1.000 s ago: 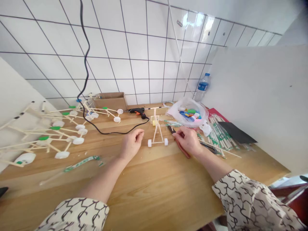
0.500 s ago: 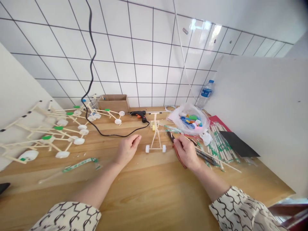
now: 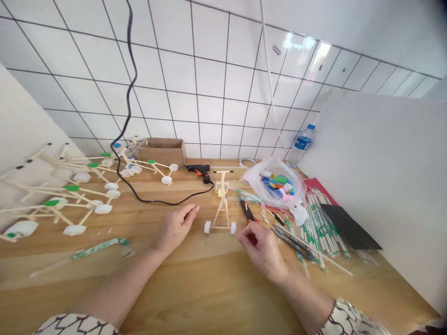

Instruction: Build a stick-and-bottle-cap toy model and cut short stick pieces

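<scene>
A small tricycle-like model of pale wooden sticks (image 3: 221,215) stands on the wooden table between my hands. It has white cap wheels at the near end, a yellow part and a dark-tipped crossbar. My left hand (image 3: 175,229) is closed to its left, thumb against the curled fingers, with nothing showing in it. Close to the right wheel (image 3: 233,228), my right hand (image 3: 262,247) is pinched, fingertips bent toward the thumb. Whether something small is between them is hidden. Just beyond it lie red-handled pliers (image 3: 247,210); grey thread snips (image 3: 294,242) are to its right.
Several finished stick models (image 3: 71,204) crowd the left side. A black glue gun (image 3: 199,171) with its cord lies behind, beside a cardboard box (image 3: 162,151). To the right are a bag of bottle caps (image 3: 277,184), wrapped sticks (image 3: 319,223), black sheet (image 3: 349,225) and water bottle (image 3: 301,145).
My right hand has come away from the pliers, moving left and nearer to me, close to the model's wheel. My left hand stays closed beside the model. The camera view has shifted slightly.
</scene>
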### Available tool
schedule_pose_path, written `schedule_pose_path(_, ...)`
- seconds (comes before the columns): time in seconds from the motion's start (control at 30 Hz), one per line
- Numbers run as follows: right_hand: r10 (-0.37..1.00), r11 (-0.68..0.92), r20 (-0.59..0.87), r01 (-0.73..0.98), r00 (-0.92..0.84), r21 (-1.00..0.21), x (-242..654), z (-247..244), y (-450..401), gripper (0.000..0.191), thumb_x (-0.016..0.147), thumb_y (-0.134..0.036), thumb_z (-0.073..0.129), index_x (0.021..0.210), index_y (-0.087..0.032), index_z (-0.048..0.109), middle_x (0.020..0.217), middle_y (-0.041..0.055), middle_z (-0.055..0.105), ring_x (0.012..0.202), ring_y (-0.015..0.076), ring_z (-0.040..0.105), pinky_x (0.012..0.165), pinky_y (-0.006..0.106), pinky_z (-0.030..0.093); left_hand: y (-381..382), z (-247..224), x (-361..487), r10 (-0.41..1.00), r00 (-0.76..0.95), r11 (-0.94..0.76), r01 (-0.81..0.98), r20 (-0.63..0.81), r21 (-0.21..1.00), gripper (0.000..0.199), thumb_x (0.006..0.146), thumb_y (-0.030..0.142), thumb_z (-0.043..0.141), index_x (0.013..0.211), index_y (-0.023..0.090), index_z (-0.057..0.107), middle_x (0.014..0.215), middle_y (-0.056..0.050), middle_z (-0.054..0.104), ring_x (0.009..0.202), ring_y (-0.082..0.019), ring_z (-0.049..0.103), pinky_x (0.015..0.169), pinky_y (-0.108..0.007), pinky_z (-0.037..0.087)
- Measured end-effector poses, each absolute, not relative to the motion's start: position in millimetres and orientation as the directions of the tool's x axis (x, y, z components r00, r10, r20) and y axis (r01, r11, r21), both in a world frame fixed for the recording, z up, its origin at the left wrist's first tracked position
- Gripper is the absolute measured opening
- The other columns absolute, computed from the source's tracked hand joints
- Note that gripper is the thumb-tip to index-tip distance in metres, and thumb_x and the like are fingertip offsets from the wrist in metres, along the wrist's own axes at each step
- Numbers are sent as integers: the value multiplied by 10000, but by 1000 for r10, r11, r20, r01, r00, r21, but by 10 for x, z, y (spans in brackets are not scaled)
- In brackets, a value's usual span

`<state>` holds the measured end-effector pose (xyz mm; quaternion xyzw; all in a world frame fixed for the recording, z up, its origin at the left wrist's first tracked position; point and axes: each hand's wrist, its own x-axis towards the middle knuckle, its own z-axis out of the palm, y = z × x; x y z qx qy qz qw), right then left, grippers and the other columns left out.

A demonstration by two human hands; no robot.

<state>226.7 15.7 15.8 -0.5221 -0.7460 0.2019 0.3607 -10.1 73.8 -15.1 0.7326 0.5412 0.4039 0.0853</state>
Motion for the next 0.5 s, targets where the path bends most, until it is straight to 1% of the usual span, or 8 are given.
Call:
schedule_pose_path(0.2,901,434,335,602,-276,-670,2260,165,131,236,805,-246,512,594,-180,428,534,-36,473,507,80,423,516,194,321,730,-126,-93,852,99,-411,733,514,541,346,855,396,401,817,155,646,673,-35,687,540,-134,584,534,-212,412)
schedule_pose_path(0.3,873,486,375,608,-311,-627,2248,200,108,301,820,-253,496,556,-180,369,515,-47,409,491,70,365,498,194,281,711,-114,-99,853,96,-403,746,513,530,353,859,395,392,809,155,646,648,-30,677,522,-127,571,515,-206,398)
schedule_pose_path(0.4,847,526,426,620,-319,-582,2239,234,105,375,859,-260,432,518,-181,297,492,-52,334,467,63,307,478,205,242,696,-87,-94,845,96,-411,744,526,526,351,860,383,389,804,150,646,639,-34,673,517,-125,564,514,-205,395)
schedule_pose_path(0.5,849,516,433,654,-303,-553,2229,267,103,424,878,-303,396,489,-183,279,467,-52,301,443,65,278,463,219,225,692,-53,-83,836,117,-437,734,537,520,347,862,374,386,801,154,647,655,-41,679,523,-124,565,519,-205,397)
